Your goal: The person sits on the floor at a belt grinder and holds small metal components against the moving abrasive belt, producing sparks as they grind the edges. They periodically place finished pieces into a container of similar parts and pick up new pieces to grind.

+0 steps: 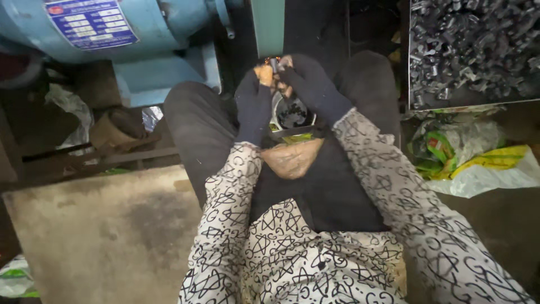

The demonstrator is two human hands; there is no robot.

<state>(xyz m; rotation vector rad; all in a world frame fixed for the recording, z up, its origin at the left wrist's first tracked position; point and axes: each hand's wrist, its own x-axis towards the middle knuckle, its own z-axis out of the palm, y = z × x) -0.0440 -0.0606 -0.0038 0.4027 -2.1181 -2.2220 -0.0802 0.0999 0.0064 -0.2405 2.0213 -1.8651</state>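
One blue machine (112, 34) upper left, one tray of grey metal parts (472, 50) upper right, one round container (291, 112) on the lap at centre. Two gloved hands: left hand (254, 104) and right hand (312, 84), fingers curled tight, pinching one small metal piece (274, 63) between them at top centre, above the container.

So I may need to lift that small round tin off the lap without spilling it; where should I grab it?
Probably by the rim of the round tin on its near left side, coming from above. It sits upright and open between the knees, with dark small pieces inside, so it should stay level. The left hand and right hand crowd its far edge.
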